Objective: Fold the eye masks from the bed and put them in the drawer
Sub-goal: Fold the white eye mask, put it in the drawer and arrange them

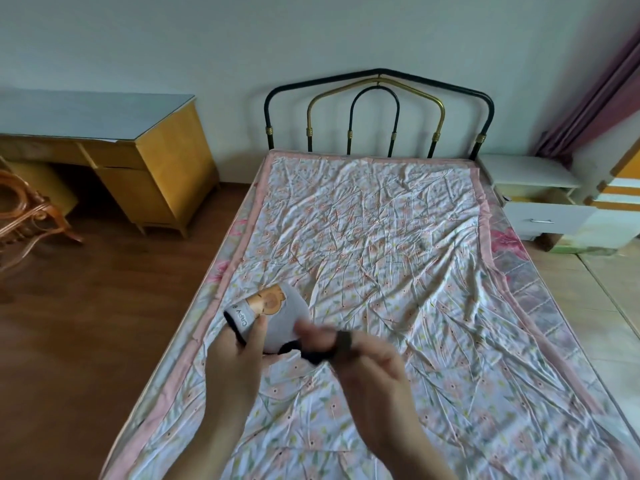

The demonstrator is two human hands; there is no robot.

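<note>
A: Surface?
B: Wrinkled floral sheet on the bed (381,237), wood floor left, white nightstand drawer (549,218) open upper right.
A: Hands?
B: My left hand (235,362) grips the eye mask (273,315) lower left of centre; right hand (367,368) pinches its black strap (320,355).

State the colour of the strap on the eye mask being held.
Black; the strap shows in the head view, the only one.
</note>
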